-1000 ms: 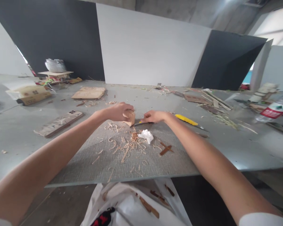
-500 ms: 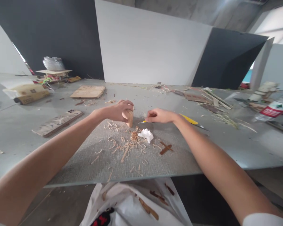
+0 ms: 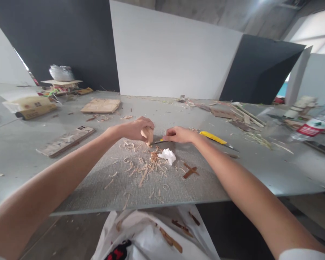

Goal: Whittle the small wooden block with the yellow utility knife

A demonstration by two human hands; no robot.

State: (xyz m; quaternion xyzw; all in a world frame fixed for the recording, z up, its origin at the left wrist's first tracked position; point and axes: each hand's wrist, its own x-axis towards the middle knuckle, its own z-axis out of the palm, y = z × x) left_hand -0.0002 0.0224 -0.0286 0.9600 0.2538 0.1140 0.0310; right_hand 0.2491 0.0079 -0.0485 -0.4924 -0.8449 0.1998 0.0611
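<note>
My left hand [image 3: 141, 128] is wrapped round a pale wooden block [image 3: 148, 135], held upright just above the grey mat [image 3: 97, 187]. To its right, my right hand [image 3: 177, 134] is closed on a thin-bladed knife [image 3: 158, 142] with a bit of yellow showing at the fingers. The blade points left, and its tip is at the lower part of the block; whether it touches is hard to tell. Below the hands lie curled wood shavings [image 3: 144, 169], a crumpled white tissue [image 3: 168, 156] and crossed brown strips [image 3: 190, 170].
A yellow cutter [image 3: 212, 137] lies right of my right wrist. At the left are a phone [image 3: 66, 141], a tissue pack [image 3: 29, 104] and a wooden board [image 3: 101, 105]. Wood strips [image 3: 246, 115] and a bottle [image 3: 312, 126] stand or lie at the right.
My right hand has moved slightly left, bringing the blade up to the block. The block has tilted a little in my left hand. More of the yellow cutter shows.
</note>
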